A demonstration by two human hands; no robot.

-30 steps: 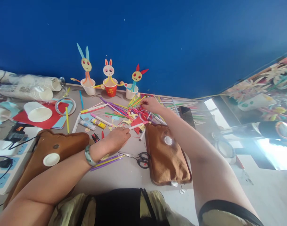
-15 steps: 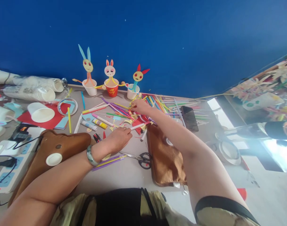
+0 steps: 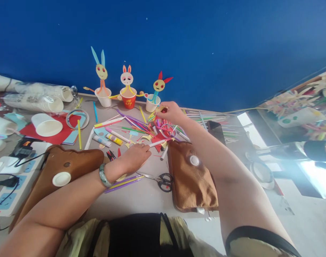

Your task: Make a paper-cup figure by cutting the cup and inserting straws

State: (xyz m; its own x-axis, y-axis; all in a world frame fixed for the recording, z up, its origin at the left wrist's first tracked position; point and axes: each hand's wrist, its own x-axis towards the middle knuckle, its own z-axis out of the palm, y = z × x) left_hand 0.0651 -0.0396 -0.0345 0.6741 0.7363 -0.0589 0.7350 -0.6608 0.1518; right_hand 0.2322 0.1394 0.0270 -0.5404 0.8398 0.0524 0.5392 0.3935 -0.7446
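Note:
My left hand (image 3: 136, 157), wearing a bangle and a ring, is closed on a white marker (image 3: 157, 143) that sticks out past its fingertips. Farther off, my right hand (image 3: 171, 112) reaches over a heap of coloured paper sticks (image 3: 137, 123), close to the rightmost cup puppet (image 3: 153, 102). Its fingers are pinched together at a small dark red bit, too small to name. Scissors (image 3: 165, 182) with black handles lie below my left hand. A yellow glue stick (image 3: 114, 139) and a capped white-blue tube (image 3: 102, 141) rest beyond it.
Two more cup puppets, one in a white cup (image 3: 103, 98) and one in a red cup (image 3: 129, 100), stand along the blue wall. Brown cushion-like pads (image 3: 79, 162) flank my arms. A power strip (image 3: 23, 182), stacked cups (image 3: 36, 103) and a phone (image 3: 216, 132) are also around.
My right hand has moved a little away from me and to the right over the sticks. The left hand has stayed in place with the marker.

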